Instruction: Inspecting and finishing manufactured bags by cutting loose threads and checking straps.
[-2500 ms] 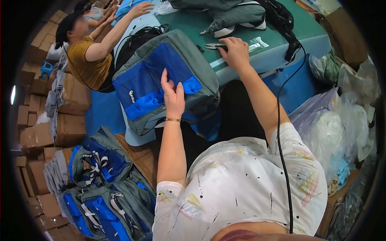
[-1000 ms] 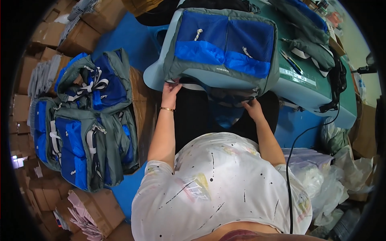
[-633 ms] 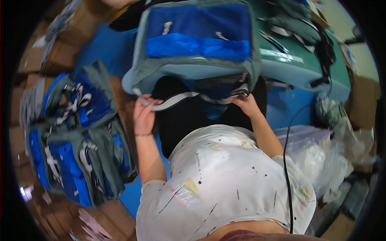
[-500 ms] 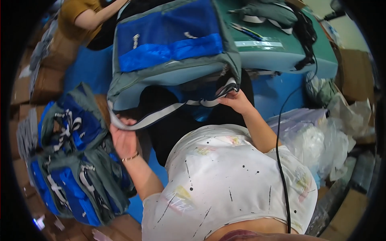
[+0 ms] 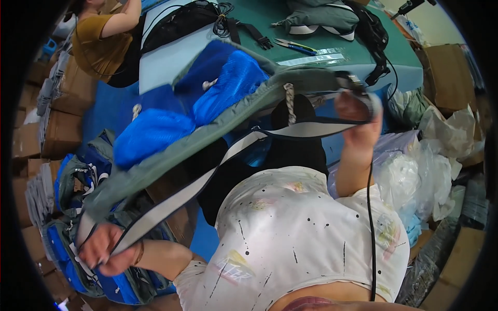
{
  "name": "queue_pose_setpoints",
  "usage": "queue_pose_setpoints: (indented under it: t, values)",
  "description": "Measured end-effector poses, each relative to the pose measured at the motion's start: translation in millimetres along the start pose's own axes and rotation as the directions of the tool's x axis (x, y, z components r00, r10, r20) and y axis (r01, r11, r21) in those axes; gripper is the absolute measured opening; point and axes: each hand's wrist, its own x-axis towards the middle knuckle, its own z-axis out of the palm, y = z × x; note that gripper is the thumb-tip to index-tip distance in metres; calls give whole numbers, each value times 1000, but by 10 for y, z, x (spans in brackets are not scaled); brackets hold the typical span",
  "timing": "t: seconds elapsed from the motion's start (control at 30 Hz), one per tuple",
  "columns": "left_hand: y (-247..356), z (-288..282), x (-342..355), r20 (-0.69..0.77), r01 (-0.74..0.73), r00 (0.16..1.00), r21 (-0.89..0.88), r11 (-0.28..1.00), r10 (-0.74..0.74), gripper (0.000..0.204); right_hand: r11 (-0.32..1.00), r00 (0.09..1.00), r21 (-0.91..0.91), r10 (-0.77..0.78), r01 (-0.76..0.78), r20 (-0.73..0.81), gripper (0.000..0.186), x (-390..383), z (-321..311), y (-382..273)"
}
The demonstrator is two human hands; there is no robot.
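Note:
A grey-green bag with blue mesh pockets [image 5: 155, 135] is tilted and stretched diagonally between my hands, its white webbing strap with dark edges [image 5: 233, 147] running across the near side. A twisted cord [image 5: 289, 103] hangs on it. My left hand [image 5: 106, 246] is low at the left, fingers closed on the strap at the bag's corner. My right hand [image 5: 358, 122], higher at the right, is blurred and closed round the strap's other end near a dark fitting. On the green-topped table [image 5: 384, 54] beyond lie snips with blue handles [image 5: 301, 49].
A co-worker in mustard [image 5: 104, 52] is at the upper left. A black bag [image 5: 176, 28] and a grey-green bag [image 5: 316, 20] lie on the table. Similar blue-grey bags [image 5: 83, 181] are piled at left, cartons [image 5: 62, 129] behind. Clear plastic bags [image 5: 420, 181] are heaped at right.
The bag has lifted from the table edge and tilted. My left hand has swung down and outward to the left with the strap; my right hand has risen and moved right.

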Motion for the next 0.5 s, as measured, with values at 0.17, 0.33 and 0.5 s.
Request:
queue_pose_setpoints:
  t: [0.17, 0.33, 0.5]
  values:
    - [157, 634, 440, 21, -235, 972, -23, 972, 235, 64, 833, 887, 521, -371, 186, 276, 52, 502, 131, -409]
    - [138, 626, 498, -16, 0, 1000, 29, 1000, 0, 77, 839, 973, 517, -224, 169, 46, 78, 605, 364, -434]
    - [-188, -153, 265, -301, 426, 877, 129, 895, -374, 62, 643, 976, 756, 216, -123, -25, 72, 526, 276, 46]
